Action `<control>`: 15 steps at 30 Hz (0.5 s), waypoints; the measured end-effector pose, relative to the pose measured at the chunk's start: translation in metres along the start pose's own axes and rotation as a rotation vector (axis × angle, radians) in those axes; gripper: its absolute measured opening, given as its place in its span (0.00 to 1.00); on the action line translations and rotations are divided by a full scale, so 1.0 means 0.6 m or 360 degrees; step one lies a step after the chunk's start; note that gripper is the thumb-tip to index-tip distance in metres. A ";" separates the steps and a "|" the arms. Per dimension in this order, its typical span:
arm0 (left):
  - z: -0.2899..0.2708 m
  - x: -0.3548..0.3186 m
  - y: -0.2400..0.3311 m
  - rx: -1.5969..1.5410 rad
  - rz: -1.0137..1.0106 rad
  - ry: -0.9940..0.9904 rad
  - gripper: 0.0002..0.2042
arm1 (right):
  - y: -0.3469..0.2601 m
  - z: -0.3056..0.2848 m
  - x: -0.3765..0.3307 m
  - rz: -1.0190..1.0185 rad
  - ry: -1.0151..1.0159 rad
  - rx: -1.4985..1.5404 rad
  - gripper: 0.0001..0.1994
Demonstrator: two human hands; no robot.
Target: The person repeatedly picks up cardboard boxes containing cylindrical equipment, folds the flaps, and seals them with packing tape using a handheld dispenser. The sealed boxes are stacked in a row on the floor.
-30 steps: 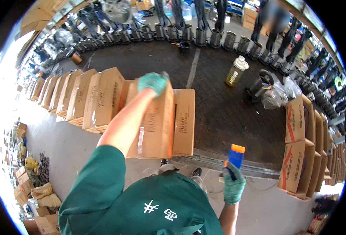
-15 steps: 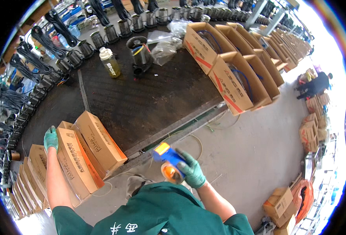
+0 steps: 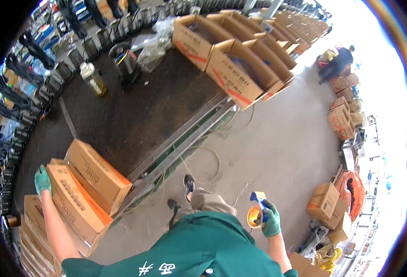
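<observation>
My left hand, in a green glove, rests against the far left end of a closed cardboard box; its fingers look stretched out rather than wrapped round. A second closed cardboard box lies right beside that one at the table's near edge. Away to the right, over the floor, my gloved right hand is closed round a blue tape dispenser. An orange-yellow tape roll sits on the dispenser.
Several open boxes stand at the table's far right. A sports bottle, a metal pump body and plastic bags are on the dark table. More boxes stand at the left. Someone in dark clothes bends at the far right.
My right hand has swung right with the tape dispenser, away from the boxes. My left hand has stayed at the box's end. The whole view has shifted, and my legs and shoes now show.
</observation>
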State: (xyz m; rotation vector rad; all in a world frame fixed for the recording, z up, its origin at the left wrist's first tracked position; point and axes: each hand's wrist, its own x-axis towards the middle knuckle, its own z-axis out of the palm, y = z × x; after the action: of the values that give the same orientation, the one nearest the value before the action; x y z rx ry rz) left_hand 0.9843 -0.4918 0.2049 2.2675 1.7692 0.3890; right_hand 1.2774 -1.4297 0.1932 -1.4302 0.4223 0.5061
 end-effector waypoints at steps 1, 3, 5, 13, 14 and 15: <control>0.004 0.005 -0.005 -0.0005 0.0003 -0.0002 0.31 | 0.010 -0.013 0.016 -0.0076 0.0126 -0.0003 0.28; 0.002 0.007 -0.013 0.0060 0.0039 0.0008 0.30 | 0.001 0.006 0.039 -0.0256 0.0238 0.0035 0.29; 0.000 0.012 -0.019 0.0180 0.0001 0.0084 0.29 | -0.025 0.020 0.065 -0.0267 0.0231 -0.0009 0.29; -0.007 -0.171 0.265 0.0511 0.0444 0.0549 0.21 | -0.194 0.048 0.302 -0.0713 0.0078 -0.0300 0.27; 0.018 -0.192 0.287 0.0345 0.0607 0.0617 0.22 | -0.242 0.061 0.336 -0.0680 0.0051 -0.0263 0.25; 0.060 -0.214 0.320 0.0016 0.0571 0.0495 0.21 | -0.280 0.067 0.379 -0.0600 -0.0017 -0.0179 0.21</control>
State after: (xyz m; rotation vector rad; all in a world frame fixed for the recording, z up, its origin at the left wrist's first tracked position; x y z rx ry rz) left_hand 1.1412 -0.6634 0.2299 2.6520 1.4792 0.8410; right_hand 1.5585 -1.3835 0.2077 -1.5701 0.1098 0.2339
